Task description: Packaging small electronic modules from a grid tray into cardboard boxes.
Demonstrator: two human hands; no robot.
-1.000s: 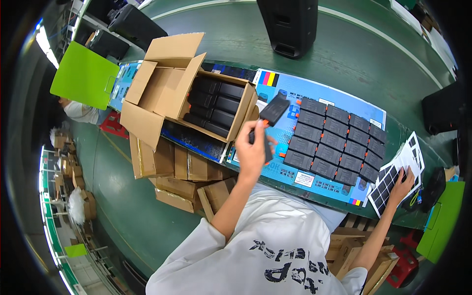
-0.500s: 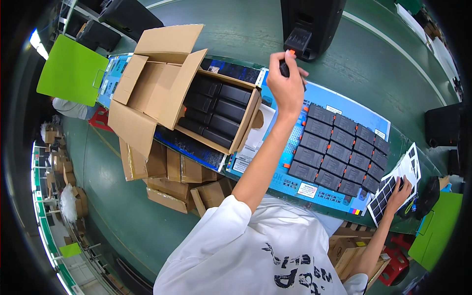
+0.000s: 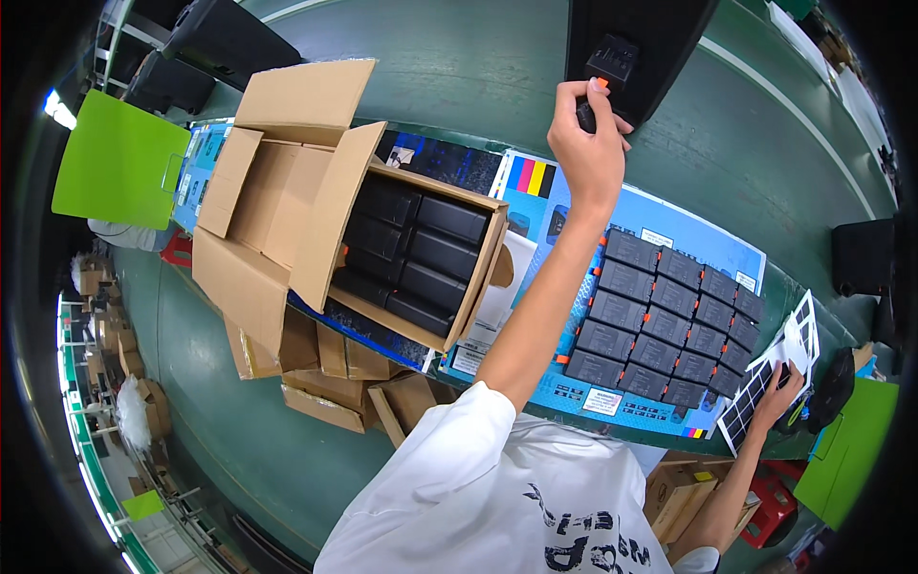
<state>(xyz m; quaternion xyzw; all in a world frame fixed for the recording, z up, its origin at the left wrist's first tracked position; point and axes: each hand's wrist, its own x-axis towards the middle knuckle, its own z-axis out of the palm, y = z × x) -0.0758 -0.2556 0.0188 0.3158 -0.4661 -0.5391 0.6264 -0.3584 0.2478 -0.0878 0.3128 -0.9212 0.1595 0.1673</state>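
Left hand: the left hand (image 3: 591, 143) is raised far forward, arm stretched out over the bench, fingers curled and pressed together around a small black block (image 3: 585, 113).
Held item: the small black block is mostly hidden in the fist; an orange spot shows at its top edge. Which way its long axis runs cannot be told.
Position of held item: beyond the far edge of the bench, just in front of a large black housing (image 3: 636, 43) standing on the green floor.
Right hand: the right hand (image 3: 776, 394) lies at the right end of the bench, fingers spread loosely on a white sheet of grid labels (image 3: 765, 387).
Tray area: rows of black blocks (image 3: 660, 325) sit packed side by side on a blue printed mat (image 3: 660, 225), their rows slanting down to the right.
Colour label: a striped colour bar (image 3: 526, 176) in blue, pink, yellow and black sits at the mat's far left corner.
White labels: small white rectangular stickers (image 3: 601, 402) lie along the mat's near edge.
Carton: an open cardboard box (image 3: 316, 206), flaps spread, holds more black blocks in two columns, left of the arm.
Green panel: a bright green board (image 3: 115, 167) is at far left.
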